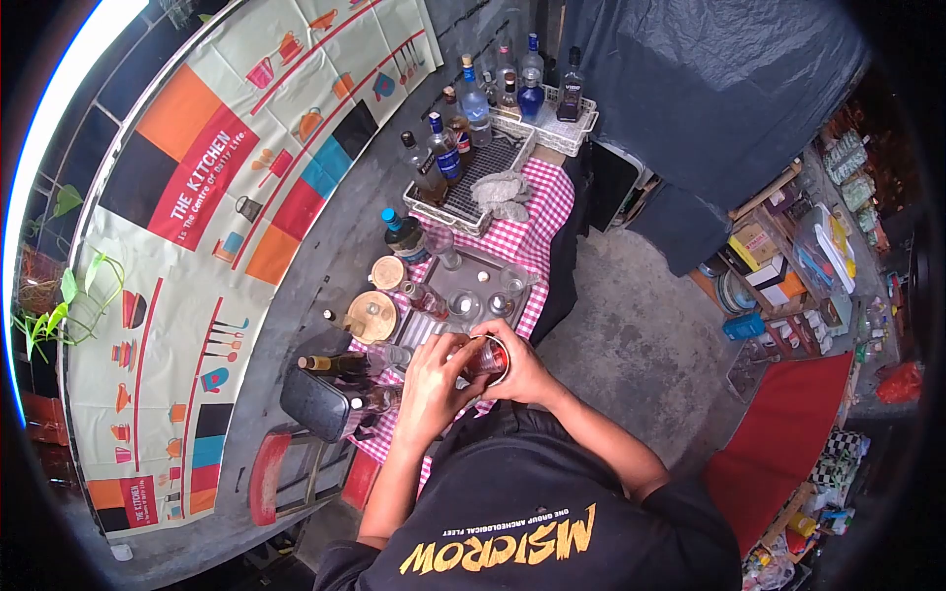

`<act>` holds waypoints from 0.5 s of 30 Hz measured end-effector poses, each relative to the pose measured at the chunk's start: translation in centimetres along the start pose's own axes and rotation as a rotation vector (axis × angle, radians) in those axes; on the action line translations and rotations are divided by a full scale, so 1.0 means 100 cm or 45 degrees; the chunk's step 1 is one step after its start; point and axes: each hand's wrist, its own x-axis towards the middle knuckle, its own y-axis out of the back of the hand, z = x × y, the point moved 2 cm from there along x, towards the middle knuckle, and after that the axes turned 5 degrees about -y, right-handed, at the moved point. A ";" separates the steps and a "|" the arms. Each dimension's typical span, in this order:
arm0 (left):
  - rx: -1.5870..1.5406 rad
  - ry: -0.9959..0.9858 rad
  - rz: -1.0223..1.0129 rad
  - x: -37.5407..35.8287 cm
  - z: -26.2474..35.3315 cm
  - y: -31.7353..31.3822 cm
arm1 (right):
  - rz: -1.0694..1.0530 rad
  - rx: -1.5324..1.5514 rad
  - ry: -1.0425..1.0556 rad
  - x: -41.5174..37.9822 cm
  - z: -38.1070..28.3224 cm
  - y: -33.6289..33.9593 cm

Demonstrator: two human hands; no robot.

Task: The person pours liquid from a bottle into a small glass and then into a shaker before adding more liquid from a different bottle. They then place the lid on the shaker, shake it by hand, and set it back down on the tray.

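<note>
Close to my chest, at the near edge of the table, I hold a small clear vessel with a shiny rim and something red in it (490, 361). My left hand (437, 378) closes on its left side, fingers bent over it. Wrapped around the other side is my right hand (520, 368). The fingers partly cover the vessel, so whether it is a glass or a jar cannot be made out. Just beyond my hands, a metal tray (461, 272) carries several clear glasses (463, 303). A clear bottle (422, 297) lies or leans at the tray's left side.
A red-checked tablecloth (545, 187) covers the table. Several liquor bottles (445, 148) stand in baskets at the back, with grey gloves (501, 192) beside them. Two round wooden lids (372, 316) and a dark bottle (335, 363) are at left. Shelves (764, 256) line the right.
</note>
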 end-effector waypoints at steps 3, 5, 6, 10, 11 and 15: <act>0.001 0.006 -0.004 0.000 0.000 0.000 | -0.003 -0.018 -0.002 0.000 -0.001 0.000; -0.007 0.013 -0.006 0.000 0.000 0.001 | -0.007 -0.015 0.000 0.000 0.000 0.000; -0.005 0.013 -0.006 0.000 0.001 0.000 | -0.011 -0.006 0.004 0.000 0.002 0.000; -0.004 0.014 -0.013 0.001 0.002 0.001 | -0.013 -0.007 -0.001 0.000 0.001 0.000; -0.005 0.016 -0.017 0.001 0.002 0.002 | -0.015 0.003 -0.011 0.000 0.001 0.000; 0.001 0.022 -0.020 0.001 0.002 0.001 | -0.017 0.008 -0.028 -0.001 0.000 0.000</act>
